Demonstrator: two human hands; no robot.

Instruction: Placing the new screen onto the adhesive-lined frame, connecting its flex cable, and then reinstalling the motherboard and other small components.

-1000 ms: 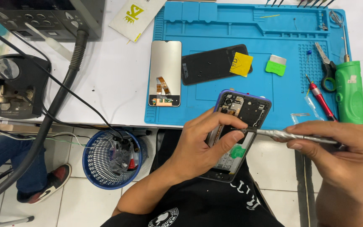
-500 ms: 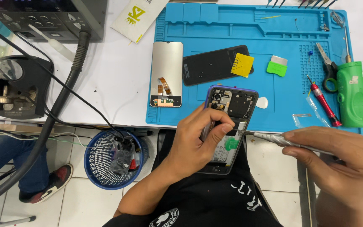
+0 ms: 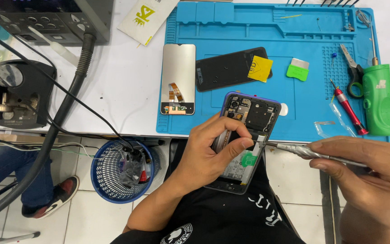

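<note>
At the centre of the head view, an opened phone is gripped by the left hand at the tabletop edge. A metal tool is pinched by the right hand, its tip touching the phone. A yellow square sticker lies on the black cover above; a white-and-yellow packet lies upper left.

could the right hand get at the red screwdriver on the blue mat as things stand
Probably yes. The red screwdriver lies bare on the blue mat, with nothing between it and the right hand. But that hand already grips a metal tool, so it would have to drop it first.
</note>
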